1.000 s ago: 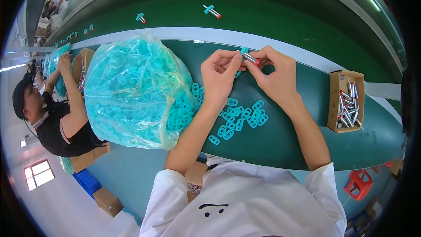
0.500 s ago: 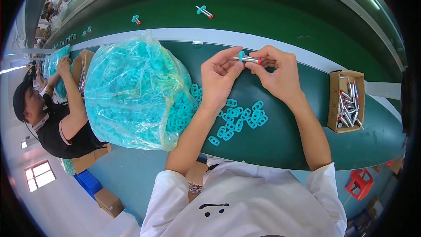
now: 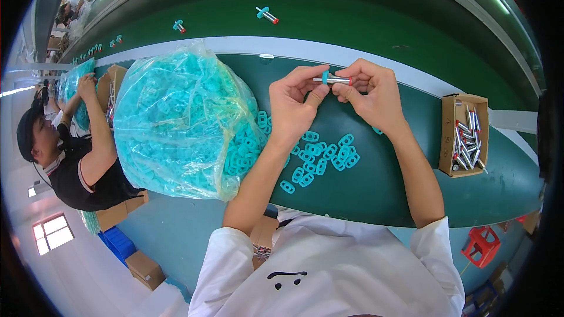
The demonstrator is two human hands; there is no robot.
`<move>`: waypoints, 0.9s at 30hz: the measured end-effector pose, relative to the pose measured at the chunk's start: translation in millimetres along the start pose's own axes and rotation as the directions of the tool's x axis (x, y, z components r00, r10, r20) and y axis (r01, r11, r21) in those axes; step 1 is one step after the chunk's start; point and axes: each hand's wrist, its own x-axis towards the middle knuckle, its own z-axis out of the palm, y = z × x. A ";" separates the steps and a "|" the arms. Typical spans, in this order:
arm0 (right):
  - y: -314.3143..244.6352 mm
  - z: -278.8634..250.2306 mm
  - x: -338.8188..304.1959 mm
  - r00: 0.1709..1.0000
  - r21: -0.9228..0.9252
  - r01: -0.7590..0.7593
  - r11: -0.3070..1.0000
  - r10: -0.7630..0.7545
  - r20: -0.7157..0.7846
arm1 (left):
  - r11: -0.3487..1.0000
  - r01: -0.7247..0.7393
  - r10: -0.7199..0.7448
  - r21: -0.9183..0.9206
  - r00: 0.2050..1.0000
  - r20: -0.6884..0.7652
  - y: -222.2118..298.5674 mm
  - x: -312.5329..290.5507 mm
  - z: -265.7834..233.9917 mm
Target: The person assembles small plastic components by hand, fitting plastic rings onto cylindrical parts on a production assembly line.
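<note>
Listing what I see: left hand (image 3: 291, 105), fingertips pinching a teal piece (image 3: 325, 77); right hand (image 3: 377, 97), fingertips gripping the red-ended silver rod (image 3: 341, 80) set through it, above the green table (image 3: 376, 194); carton (image 3: 448, 135), right.

Metal cylinder (image 3: 341, 80), right of the plastic bag (image 3: 176, 129): partly covered by the right hand (image 3: 378, 96).
Teal collar (image 3: 325, 76): lower end indistinct against the thumb of the left hand (image 3: 290, 107).
Slotted tab (image 3: 377, 130), farther right of the bag: mostly hidden by the right wrist.
Bagged tabs: blurred through film.
Conveyor parts (image 3: 91, 52), left of the bag: too small to tell.
</note>
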 end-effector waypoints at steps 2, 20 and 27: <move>1.3 -1.0 0.6 1.000 0.013 -0.008 1.000 0.008 0.008 | 0.999 -0.044 0.044 0.012 0.999 0.006 -2.2 0.3 -0.3; 42.8 -63.4 47.1 0.808 -0.843 -0.164 0.513 -0.421 -0.413 | 0.307 -0.284 0.273 0.908 0.941 0.201 11.4 -10.2 -3.0; -31.9 -112.2 -58.0 0.705 -0.884 -0.201 0.421 -0.565 -0.429 | 0.390 -0.337 0.209 0.857 0.939 0.274 10.0 -12.5 -6.9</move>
